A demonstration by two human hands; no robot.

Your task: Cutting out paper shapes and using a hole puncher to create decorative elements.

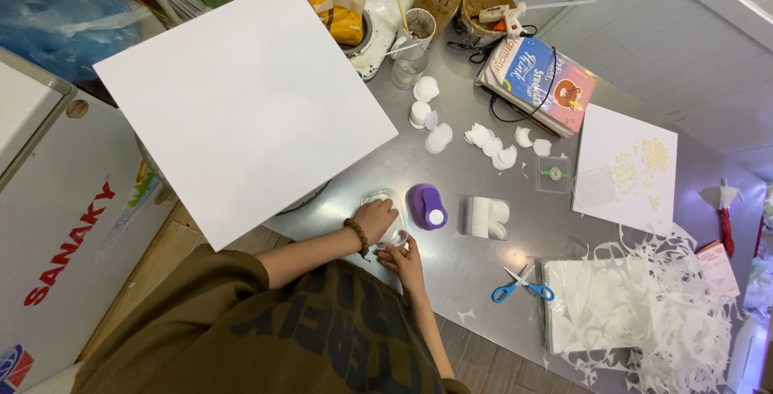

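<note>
From the head camera I look down on a grey metal table (475, 225). My left hand (375, 218) lies cupped over a small clear plastic box (385, 218), and my right hand (400, 258) pinches its near corner from about 5 o'clock; both are closed on the box, close together. The box sits near the table's front edge, with a purple paper punch (427, 206) just beside it at 3 o'clock and a second clear box of white paper rounds (487, 218) beyond that.

I judge the box could slip off the near edge if my hands push it toward me, since it sits so close. A jolt might also knock the punch. The large white board (241, 104) at 10 o'clock overhangs the table and could tip if nudged.

My palm hides what the box holds and whether it has a lid. The blue scissors (522, 285) at 4 o'clock lie clear. The heap of white paper scraps (644, 313) is cut off by the lower frame edge.
</note>
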